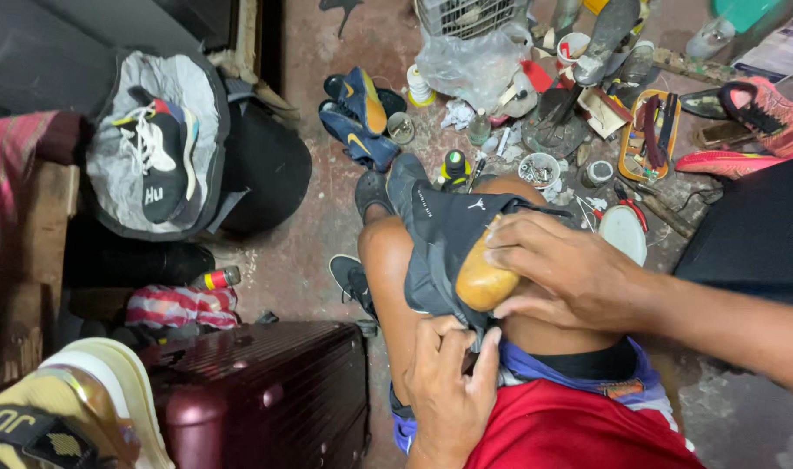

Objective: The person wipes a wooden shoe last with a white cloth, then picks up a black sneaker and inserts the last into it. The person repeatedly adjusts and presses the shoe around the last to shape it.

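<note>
A dark red hard-shell suitcase (266,391) stands at near left, with a black and white sneaker (157,161) lying on a grey bag (196,95) farther left. Far right, the floor holds a litter of tools, an orange tray (629,130), small tins and a pink running shoe (766,113). On the person's lap lies a dark grey shoe upper (440,239) stretched over an amber wooden last (483,280). The right hand (570,274) curls closed over the last's top, pressing it. The left hand (453,382) pinches the upper's near edge shut, pulling it taut. The work looks to be at the lasting step; a next move would need even tension kept on the fabric.
</note>
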